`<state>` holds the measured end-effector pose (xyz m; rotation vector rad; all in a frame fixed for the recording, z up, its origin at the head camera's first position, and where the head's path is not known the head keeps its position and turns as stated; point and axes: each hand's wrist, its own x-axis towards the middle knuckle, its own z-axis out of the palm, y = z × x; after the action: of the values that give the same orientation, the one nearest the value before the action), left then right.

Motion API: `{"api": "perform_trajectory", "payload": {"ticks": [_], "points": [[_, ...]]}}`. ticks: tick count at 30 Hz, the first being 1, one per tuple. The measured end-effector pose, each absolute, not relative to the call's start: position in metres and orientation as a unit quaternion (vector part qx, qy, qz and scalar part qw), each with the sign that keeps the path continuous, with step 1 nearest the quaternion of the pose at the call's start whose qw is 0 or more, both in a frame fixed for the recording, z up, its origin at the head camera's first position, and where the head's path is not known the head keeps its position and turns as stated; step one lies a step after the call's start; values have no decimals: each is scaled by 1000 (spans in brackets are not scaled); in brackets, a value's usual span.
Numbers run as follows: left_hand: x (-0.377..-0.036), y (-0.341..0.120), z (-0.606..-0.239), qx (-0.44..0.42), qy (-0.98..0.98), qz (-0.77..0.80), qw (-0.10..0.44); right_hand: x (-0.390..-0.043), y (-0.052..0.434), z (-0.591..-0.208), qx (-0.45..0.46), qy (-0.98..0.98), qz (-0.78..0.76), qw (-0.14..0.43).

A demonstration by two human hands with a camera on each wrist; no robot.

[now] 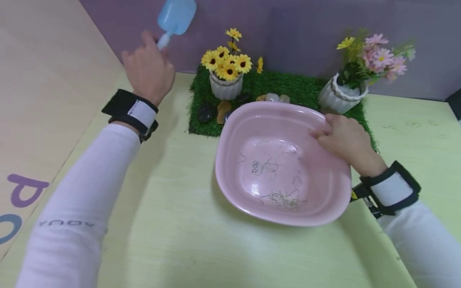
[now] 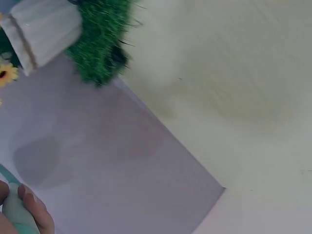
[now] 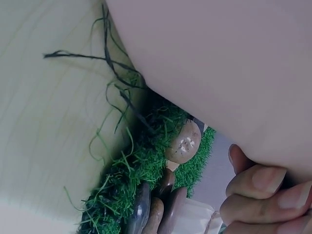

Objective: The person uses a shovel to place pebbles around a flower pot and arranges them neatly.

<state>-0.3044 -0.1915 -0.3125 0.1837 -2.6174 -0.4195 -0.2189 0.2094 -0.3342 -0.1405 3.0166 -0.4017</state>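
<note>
My left hand (image 1: 149, 70) is raised at the back left and grips the white handle of a light blue toy shovel (image 1: 177, 16), blade pointing up and away. The left wrist view shows the shovel's handle (image 2: 19, 209) between the fingers at its lower left corner. With my right hand (image 1: 345, 140) I hold the right rim of a pink plastic basin (image 1: 325, 180), thumb inside it. In the right wrist view the curled fingers (image 3: 265, 180) lie against the basin's outer side (image 3: 219, 73). Loose green strands (image 1: 284, 199) lie on the basin's floor.
Behind the basin lies an artificial grass mat (image 1: 295, 82), with dark and pale stones (image 1: 206, 113) on it. Two white pots stand there, one with yellow flowers (image 1: 227, 64), one tilted with pink flowers (image 1: 383, 58). A grey-purple wall (image 1: 288, 36) bounds the pale table (image 1: 180, 220).
</note>
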Motion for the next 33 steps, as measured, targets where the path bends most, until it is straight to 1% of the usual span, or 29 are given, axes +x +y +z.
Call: {"api": "perform_trajectory", "payload": {"ticks": [8, 11, 22, 25, 30, 33], "points": [[-311, -215, -319, 143, -966, -119, 182, -218, 209, -334, -49, 988, -137, 45], [-311, -222, -320, 160, -966, -114, 168, -218, 209, -334, -50, 988, -139, 44], [-312, -230, -325, 185, -966, -116, 137, -219, 210, -335, -49, 989, -133, 42], [-311, -234, -327, 193, -967, -119, 117, -219, 210, -336, -50, 989, -134, 42], [-310, -242, -329, 203, -969, -127, 64, -219, 211, -336, -52, 989, -133, 37], [-309, -246, -332, 200, -970, -129, 43, -219, 211, -336, -52, 989, -132, 35]]}}
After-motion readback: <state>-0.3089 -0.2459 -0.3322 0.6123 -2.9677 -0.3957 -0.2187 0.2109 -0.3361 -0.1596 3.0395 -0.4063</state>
